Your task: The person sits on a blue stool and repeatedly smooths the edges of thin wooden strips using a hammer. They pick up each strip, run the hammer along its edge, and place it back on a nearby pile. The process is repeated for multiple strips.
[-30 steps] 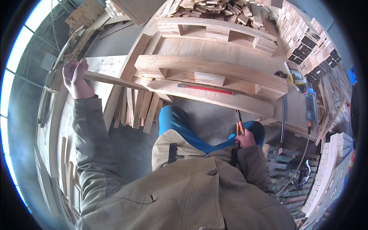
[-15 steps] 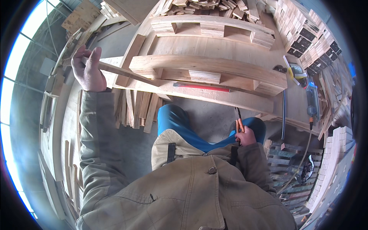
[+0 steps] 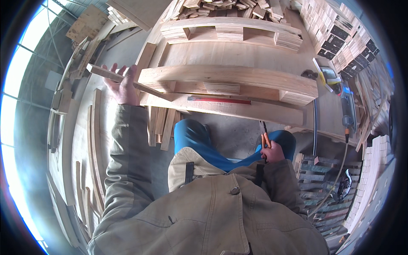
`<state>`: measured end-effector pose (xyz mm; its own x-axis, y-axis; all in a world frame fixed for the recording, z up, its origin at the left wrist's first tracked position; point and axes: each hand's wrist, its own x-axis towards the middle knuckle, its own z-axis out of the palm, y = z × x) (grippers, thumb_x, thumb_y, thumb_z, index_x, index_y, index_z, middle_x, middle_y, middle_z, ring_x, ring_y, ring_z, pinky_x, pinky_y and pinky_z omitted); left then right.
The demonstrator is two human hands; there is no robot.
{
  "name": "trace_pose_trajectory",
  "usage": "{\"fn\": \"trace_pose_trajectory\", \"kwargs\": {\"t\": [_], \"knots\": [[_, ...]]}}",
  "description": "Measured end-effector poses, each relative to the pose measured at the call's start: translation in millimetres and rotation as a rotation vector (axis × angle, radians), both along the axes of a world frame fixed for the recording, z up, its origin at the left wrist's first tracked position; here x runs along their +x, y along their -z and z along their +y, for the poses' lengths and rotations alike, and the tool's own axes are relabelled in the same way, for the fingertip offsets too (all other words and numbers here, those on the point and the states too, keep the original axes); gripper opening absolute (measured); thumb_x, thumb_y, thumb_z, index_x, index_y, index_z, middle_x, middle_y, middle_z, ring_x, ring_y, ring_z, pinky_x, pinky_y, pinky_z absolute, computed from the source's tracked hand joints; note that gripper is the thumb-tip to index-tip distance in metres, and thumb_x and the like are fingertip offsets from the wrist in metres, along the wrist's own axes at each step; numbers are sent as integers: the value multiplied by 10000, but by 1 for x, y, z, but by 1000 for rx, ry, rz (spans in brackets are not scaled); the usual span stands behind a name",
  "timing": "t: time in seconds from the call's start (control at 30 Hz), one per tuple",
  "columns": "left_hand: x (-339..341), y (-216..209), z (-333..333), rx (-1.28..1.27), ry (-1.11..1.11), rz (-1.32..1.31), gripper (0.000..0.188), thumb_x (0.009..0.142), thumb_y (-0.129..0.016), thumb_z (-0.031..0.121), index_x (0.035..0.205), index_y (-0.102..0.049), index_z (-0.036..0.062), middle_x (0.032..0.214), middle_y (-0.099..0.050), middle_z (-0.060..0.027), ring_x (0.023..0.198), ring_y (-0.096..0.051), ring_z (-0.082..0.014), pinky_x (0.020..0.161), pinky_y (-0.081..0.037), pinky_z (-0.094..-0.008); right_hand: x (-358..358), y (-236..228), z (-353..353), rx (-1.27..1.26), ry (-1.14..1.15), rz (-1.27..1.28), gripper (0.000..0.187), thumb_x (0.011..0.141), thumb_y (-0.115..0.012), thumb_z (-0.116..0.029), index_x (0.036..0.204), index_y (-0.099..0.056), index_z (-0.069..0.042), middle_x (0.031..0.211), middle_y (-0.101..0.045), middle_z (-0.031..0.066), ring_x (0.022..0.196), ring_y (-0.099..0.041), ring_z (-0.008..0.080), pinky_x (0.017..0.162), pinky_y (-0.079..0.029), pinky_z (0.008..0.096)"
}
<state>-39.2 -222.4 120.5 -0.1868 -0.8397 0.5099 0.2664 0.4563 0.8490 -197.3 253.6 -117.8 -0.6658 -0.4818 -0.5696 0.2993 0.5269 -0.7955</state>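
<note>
My left hand (image 3: 123, 88) is closed around a thin wooden strip (image 3: 151, 91) at the workbench's left side, thumb uppermost. One end of the strip juts out left past my fingers. Its other end reaches the board in front of the near pallet runner (image 3: 229, 75), a long beam with blocks beneath it. On that board lies a long red stick (image 3: 221, 100), pencil-like. Low by my right knee, my right hand (image 3: 274, 153) grips orange-handled pliers (image 3: 266, 140), their dark jaws pointing away from me.
A second block-and-beam runner (image 3: 233, 23) lies farther back, with wood offcuts (image 3: 231, 6) behind it. At right are a power tool (image 3: 347, 111) with a hose, a yellow-edged tool (image 3: 325, 75) and an upright dark bar (image 3: 315, 127). Stacked blocks (image 3: 325, 25) rise behind.
My left hand has moved right and slightly nearer along the strip, so the strip's left end now shows beyond my fingers. My right hand stays with the pliers.
</note>
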Motion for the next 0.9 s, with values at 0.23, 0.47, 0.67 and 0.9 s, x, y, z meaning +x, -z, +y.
{"fn": "trace_pose_trajectory", "kwargs": {"t": [0.23,0.47,0.67,0.9], "knots": [[-7,85,6,141,-6,-276,1065,741,-901,92,1561,-227,10,1457,-417,-171,1279,-493,-285,1017,-497,-440,-1,-4,0,-23,53,-85,214,813,-656,-39,999,-594,46,766,-662,108,610,-660,172,562,-517,314],[-12,113,4,48,-49,-294,798,784,-849,44,1449,-410,9,1379,-488,-141,1286,-509,-232,1045,-498,-380,-1,-11,-2,34,21,-72,232,813,-667,-31,1022,-601,44,769,-657,111,615,-658,182,580,-519,321],[13,97,16,-10,65,-380,587,854,-719,53,1384,-474,-12,1184,-614,-126,1115,-607,-214,933,-548,-371,-1,-4,1,34,-3,-38,221,814,-663,-23,1012,-601,51,731,-652,118,608,-664,193,583,-525,336],[76,104,68,-96,337,-663,474,805,-730,158,1229,-600,-6,939,-634,-56,882,-613,-130,839,-518,-308,2,3,1,-4,7,9,226,819,-656,-24,1027,-622,57,736,-663,127,606,-672,205,593,-530,343]]}}
